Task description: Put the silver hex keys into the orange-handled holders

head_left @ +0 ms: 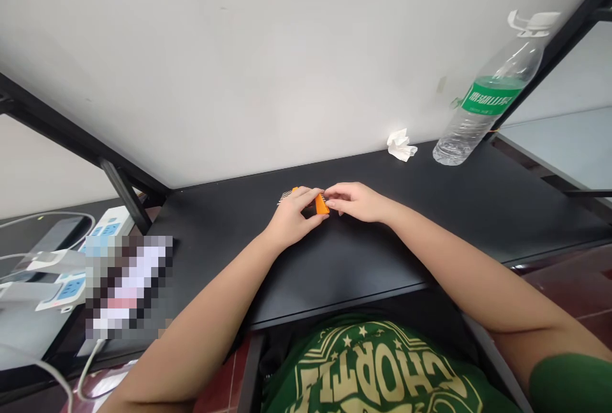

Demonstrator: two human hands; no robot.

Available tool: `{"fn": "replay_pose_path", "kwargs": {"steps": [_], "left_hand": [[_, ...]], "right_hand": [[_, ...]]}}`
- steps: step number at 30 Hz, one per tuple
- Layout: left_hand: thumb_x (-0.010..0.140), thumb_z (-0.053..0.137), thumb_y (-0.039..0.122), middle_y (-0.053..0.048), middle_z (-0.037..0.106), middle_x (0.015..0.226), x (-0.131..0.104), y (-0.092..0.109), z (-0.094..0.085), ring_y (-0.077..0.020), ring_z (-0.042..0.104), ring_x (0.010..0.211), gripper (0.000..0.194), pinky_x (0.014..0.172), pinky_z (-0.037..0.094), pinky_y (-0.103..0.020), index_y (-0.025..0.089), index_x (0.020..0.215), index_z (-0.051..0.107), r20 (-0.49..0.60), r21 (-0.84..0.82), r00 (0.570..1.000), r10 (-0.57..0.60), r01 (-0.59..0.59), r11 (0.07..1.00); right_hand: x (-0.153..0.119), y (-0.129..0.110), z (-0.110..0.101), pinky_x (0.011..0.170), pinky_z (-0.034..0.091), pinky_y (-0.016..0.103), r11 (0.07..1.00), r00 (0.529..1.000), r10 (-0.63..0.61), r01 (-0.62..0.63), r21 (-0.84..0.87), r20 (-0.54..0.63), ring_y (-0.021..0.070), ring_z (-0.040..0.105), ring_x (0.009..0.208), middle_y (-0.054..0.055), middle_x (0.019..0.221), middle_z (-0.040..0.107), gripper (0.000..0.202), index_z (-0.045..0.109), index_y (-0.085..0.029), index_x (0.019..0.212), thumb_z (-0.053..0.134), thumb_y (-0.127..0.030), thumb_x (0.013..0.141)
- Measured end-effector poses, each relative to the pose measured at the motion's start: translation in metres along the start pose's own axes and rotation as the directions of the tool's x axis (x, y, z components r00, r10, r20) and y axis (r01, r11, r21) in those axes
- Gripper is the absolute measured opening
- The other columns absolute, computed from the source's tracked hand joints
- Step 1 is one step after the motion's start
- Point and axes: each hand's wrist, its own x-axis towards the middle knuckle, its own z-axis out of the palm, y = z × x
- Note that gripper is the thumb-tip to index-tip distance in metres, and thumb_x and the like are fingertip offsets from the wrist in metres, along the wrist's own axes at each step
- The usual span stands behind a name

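Note:
Over the black tabletop, my left hand [291,217] is closed around a small orange object [322,204], thumb at its near end and fingers over its top. Thin pale spikes or bristles [285,197] stick out past the knuckles on the left; the hand hides how they join the orange part. Right beside it, my right hand [356,201] has thumb and fingertips drawn together at the object's right side. Whatever those fingertips pinch is too small to make out.
A clear plastic bottle [492,95] with a green label stands at the back right, next to a crumpled white tissue [401,145]. On the left lie a blurred-out phone-like item [134,282], a power strip [71,289] and white cables. A pale wall [239,69] rises behind the black table [344,266].

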Motion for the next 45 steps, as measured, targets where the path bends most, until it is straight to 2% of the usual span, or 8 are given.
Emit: {"fn": "replay_pose_path", "kwargs": {"steps": [4, 10, 17, 24, 31, 40, 43, 45], "left_hand": [[0.09, 0.076, 0.035, -0.008, 0.069, 0.128, 0.001, 0.008, -0.001, -0.0245, 0.067, 0.115, 0.045, 0.099, 0.057, -0.038, 0.027, 0.133, 0.068, 0.007, -0.033, 1.0, 0.023, -0.022, 0.999], [0.091, 0.076, 0.037, -0.006, 0.074, 0.113, 0.002, 0.013, -0.002, -0.0234, 0.068, 0.103, 0.031, 0.092, 0.055, -0.038, 0.025, 0.119, 0.071, 0.074, 0.025, 0.994, 0.078, -0.08, 0.997], [0.087, 0.074, 0.04, -0.004, 0.069, 0.094, 0.002, 0.002, -0.007, -0.0203, 0.062, 0.083, 0.023, 0.081, 0.052, -0.035, 0.023, 0.103, 0.07, 0.027, 0.222, 0.998, -0.05, 0.042, 0.974], [0.087, 0.075, 0.042, -0.003, 0.066, 0.091, 0.002, 0.0, -0.006, -0.0195, 0.061, 0.078, 0.027, 0.075, 0.05, -0.034, 0.024, 0.106, 0.071, 0.01, 0.247, 0.995, -0.098, 0.093, 0.965], [0.085, 0.076, 0.041, -0.002, 0.067, 0.093, 0.002, 0.0, -0.007, -0.019, 0.062, 0.078, 0.026, 0.075, 0.05, -0.033, 0.024, 0.104, 0.071, 0.008, 0.232, 0.993, -0.116, 0.111, 0.966], [0.087, 0.075, 0.042, -0.002, 0.066, 0.087, 0.002, -0.003, -0.006, -0.0194, 0.061, 0.078, 0.024, 0.078, 0.051, -0.035, 0.024, 0.101, 0.071, 0.025, 0.239, 0.994, -0.105, 0.096, 0.966], [0.087, 0.075, 0.043, -0.002, 0.067, 0.088, 0.002, -0.004, -0.006, -0.0193, 0.061, 0.078, 0.027, 0.08, 0.052, -0.035, 0.023, 0.104, 0.071, 0.027, 0.255, 0.995, -0.091, 0.082, 0.964], [0.087, 0.075, 0.043, -0.003, 0.068, 0.091, 0.002, -0.004, -0.007, -0.0195, 0.062, 0.079, 0.029, 0.08, 0.053, -0.035, 0.022, 0.107, 0.072, 0.017, 0.261, 0.997, -0.079, 0.072, 0.963]], "right_hand": [[0.002, -0.001, 0.009, 0.062, 0.043, 0.027, 0.979, 0.995, 0.059, -0.073, 0.192, 0.075, 0.014, 0.058, 0.064, 0.0, 0.071, 0.066, 0.032, 0.072, -0.021, 0.099, 0.058, -0.049, 0.101], [0.0, 0.002, 0.005, 0.056, 0.037, 0.025, 0.976, 0.995, 0.061, -0.076, 0.202, 0.081, 0.0117, 0.048, 0.054, -0.004, 0.058, 0.056, 0.033, 0.064, -0.021, 0.083, 0.064, -0.051, 0.097], [0.004, 0.013, -0.012, 0.053, 0.033, 0.026, 0.942, 0.97, 0.123, -0.046, 0.333, -0.212, 0.0116, 0.039, 0.049, -0.005, 0.054, 0.047, 0.038, 0.058, -0.023, 0.078, 0.066, -0.055, 0.096], [0.014, 0.038, -0.037, 0.064, 0.038, 0.029, 0.914, 0.896, 0.281, -0.36, -0.19, -0.344, 0.0177, 0.055, 0.069, 0.002, 0.072, 0.063, 0.03, 0.063, -0.021, 0.076, 0.056, -0.038, 0.101], [0.015, 0.045, -0.036, 0.073, 0.039, 0.033, 0.677, 0.952, 0.233, -0.306, -0.669, -0.199, 0.0233, 0.062, 0.09, 0.013, 0.107, 0.068, 0.033, 0.066, -0.019, 0.092, 0.041, -0.033, 0.11], [0.011, 0.038, -0.04, 0.074, 0.044, 0.035, 0.594, 0.927, 0.328, -0.35, -0.724, -0.179, 0.0269, 0.065, 0.091, 0.018, 0.113, 0.066, 0.035, 0.069, -0.017, 0.105, 0.04, -0.036, 0.11], [0.005, 0.018, -0.041, 0.074, 0.044, 0.034, 0.685, 0.939, 0.24, -0.344, -0.642, -0.247, 0.0236, 0.063, 0.087, 0.013, 0.107, 0.068, 0.021, 0.066, -0.018, 0.096, 0.052, -0.032, 0.105], [-0.006, -0.011, -0.028, 0.076, 0.045, 0.033, 0.837, 0.953, 0.083, -0.225, -0.498, -0.291, 0.021, 0.062, 0.083, 0.009, 0.097, 0.069, 0.015, 0.065, -0.019, 0.089, 0.059, -0.028, 0.1]]}}
